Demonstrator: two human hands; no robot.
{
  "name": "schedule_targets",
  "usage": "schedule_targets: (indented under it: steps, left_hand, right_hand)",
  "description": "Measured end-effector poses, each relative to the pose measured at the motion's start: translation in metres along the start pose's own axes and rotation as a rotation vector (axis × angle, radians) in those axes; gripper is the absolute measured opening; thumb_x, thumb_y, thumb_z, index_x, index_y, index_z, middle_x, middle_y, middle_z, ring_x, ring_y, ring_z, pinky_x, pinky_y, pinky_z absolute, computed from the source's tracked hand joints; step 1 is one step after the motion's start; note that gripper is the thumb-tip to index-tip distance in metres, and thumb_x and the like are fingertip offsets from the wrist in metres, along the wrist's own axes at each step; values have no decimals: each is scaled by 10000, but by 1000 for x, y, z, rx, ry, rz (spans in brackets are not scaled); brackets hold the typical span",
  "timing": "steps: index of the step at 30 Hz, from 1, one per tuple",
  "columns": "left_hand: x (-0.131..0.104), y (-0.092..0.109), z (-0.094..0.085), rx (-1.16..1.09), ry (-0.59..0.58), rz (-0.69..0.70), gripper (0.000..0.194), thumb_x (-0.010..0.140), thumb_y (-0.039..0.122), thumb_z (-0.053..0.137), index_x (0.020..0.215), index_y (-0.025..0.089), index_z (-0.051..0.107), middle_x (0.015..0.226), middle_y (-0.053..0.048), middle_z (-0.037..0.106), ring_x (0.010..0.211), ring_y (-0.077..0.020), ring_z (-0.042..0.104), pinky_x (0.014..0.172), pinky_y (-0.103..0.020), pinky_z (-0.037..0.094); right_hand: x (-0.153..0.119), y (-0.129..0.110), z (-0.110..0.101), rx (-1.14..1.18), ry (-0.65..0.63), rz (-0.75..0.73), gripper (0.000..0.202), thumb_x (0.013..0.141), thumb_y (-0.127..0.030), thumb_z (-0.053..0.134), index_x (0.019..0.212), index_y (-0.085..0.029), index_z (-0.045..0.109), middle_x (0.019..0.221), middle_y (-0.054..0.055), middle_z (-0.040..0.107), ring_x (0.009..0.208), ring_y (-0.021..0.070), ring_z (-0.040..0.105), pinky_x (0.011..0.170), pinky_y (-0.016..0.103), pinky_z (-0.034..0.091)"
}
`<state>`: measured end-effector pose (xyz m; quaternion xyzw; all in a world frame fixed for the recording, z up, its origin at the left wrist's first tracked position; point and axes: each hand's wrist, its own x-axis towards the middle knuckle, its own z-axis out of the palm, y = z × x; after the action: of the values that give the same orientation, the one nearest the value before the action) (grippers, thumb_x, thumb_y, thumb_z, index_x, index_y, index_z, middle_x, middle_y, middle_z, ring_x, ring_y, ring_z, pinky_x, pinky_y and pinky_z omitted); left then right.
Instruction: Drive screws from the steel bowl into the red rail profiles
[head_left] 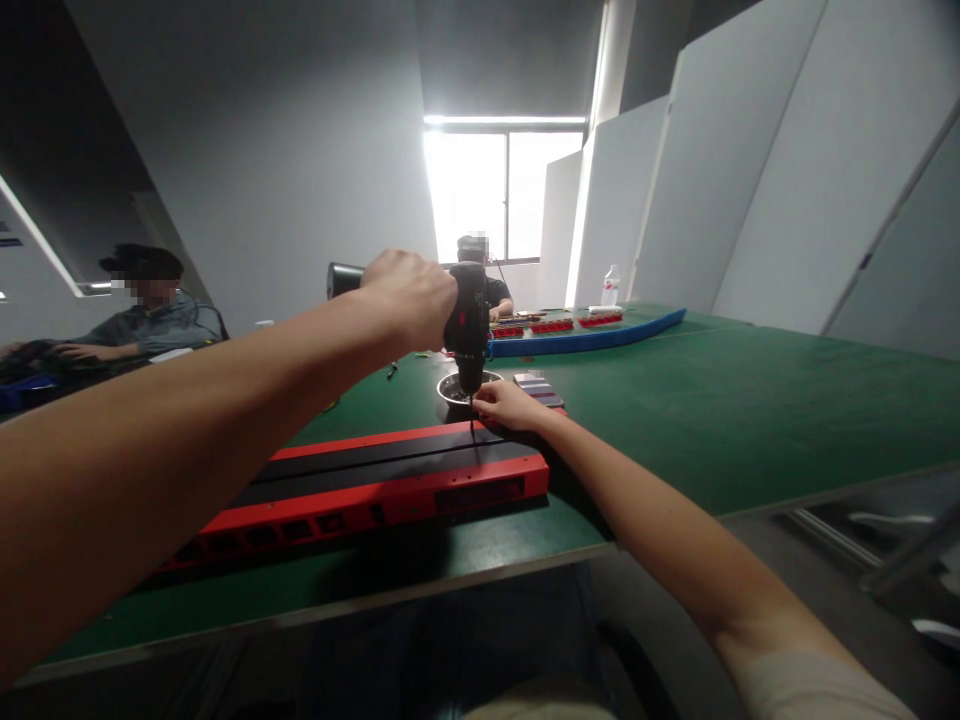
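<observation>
My left hand [411, 290] is wrapped round the grip of a black cordless drill [469, 325], which points straight down. The drill's long thin bit reaches the dark strip along the top of a red housing [480, 478], near its right end. My right hand [508, 403] is closed in a pinch right beside the bit. What its fingertips hold, if anything, is too small to tell. Just behind them stands a round metal bowl [448, 392] with small dark pieces in it, partly hidden by the drill and my right hand.
A grey-and-white flat object [538, 388] lies right of the bowl. Farther back on the green table [750, 420] are a long blue housing [592, 344], red parts [553, 327] and a bottle [610, 287]. One person sits across, another [161, 315] at left.
</observation>
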<state>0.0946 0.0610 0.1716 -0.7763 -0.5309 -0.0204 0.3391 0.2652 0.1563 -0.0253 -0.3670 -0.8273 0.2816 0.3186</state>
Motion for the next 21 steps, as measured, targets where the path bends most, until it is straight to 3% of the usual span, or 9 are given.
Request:
schedule_targets:
  steps: [4,11,21]
  left_hand:
    - [3,1,2,7,31,-12,349,668,346,768,893,79,742,819,-206,713,811,-307,658,766,-384,415]
    - [1,4,-1,31,35,1,311,675,318,754,878,83,736,770,-191,687,785,-305,638,728,-390,413]
    - [1,3,1,-35,5,-33,361,701,338,785,904,46,718,840,-201,688,877,-304,627,845,-429,410]
  right_hand:
    - [-2,-4,-1,-33,-34,30,208,896,-341,578,860,-164,683,679,14,603,509,99,466,479,246,298]
    - [-3,-8,-2,-88,-40,29,249,906,-363,550,878,-150,678,700,17,603,549,109,482,509,243,310]
    - [-4,-9,-3,-89,-38,22,242,902,-353,552,842,-151,671,673,17,596,528,105,462,505,249,294]
